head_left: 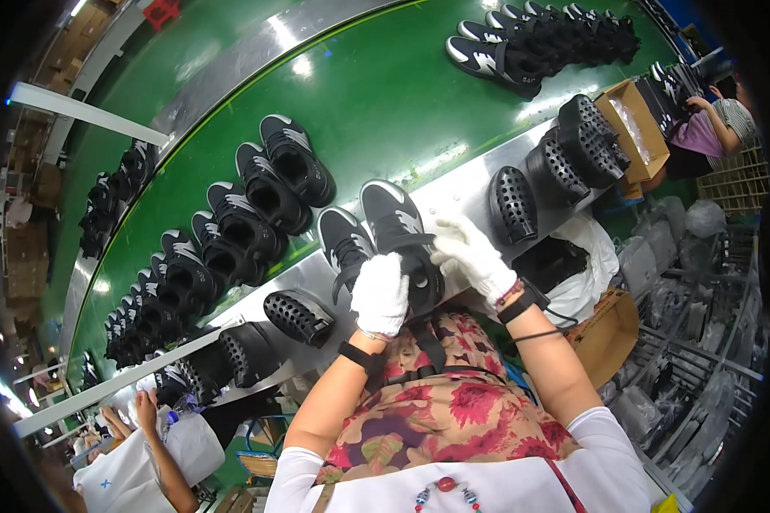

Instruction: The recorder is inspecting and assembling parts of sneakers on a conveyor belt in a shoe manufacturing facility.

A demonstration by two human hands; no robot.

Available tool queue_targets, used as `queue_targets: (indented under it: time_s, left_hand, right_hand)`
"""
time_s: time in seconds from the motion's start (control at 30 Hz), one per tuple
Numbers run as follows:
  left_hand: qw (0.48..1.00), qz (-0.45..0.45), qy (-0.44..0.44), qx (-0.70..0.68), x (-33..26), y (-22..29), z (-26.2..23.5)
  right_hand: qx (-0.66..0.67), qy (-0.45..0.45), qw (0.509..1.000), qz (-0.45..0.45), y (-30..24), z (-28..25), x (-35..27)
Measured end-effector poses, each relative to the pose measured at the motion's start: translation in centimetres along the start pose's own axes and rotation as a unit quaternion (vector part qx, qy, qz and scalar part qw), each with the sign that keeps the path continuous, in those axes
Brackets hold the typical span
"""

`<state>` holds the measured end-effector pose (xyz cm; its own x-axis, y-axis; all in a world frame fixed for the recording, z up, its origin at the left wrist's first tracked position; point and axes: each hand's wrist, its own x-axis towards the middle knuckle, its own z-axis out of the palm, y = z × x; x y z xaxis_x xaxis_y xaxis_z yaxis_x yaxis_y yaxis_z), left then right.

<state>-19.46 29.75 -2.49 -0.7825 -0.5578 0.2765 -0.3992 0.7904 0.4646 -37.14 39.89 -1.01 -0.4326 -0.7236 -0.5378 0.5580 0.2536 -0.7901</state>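
While both white knit-gloved hands, left hand [380, 293] and right hand [475, 255], pinch it, the black sneaker [399, 235] rests.

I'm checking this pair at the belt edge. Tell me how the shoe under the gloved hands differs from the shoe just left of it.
The right shoe has both hands on it: the left hand at its heel end and the right hand at its side. The left shoe lies untouched. The right shoe shows a large white side mark; the left shoe shows mostly black upper and laces. Both are black with white-edged toes and lie side by side on the metal ledge.
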Motion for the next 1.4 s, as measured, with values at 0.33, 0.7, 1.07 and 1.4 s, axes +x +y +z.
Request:
queue_targets:
  time_s: [0.33,0.7,1.07,1.4]
  left_hand:
    - [0.999,-0.043,0.009,0.011,0.6,0.0,0.3]
    - [0.992,-0.043,0.024,-0.114,0.4,1.3,-0.5]
    - [0.840,-0.516,0.166,-0.036,-12.4,-8.7,-8.4]
    - [0.766,-0.619,0.086,-0.150,-13.6,-10.4,-5.7]
  right_hand:
    - [0.021,0.053,0.998,0.007,2.9,-0.3,0.9]
    - [-0.643,0.025,0.732,-0.223,3.5,1.2,0.0]
    - [-0.601,-0.030,0.630,-0.492,-4.7,8.2,-1.8]
    - [-0.668,-0.312,0.595,-0.319,8.6,20.8,-0.1]
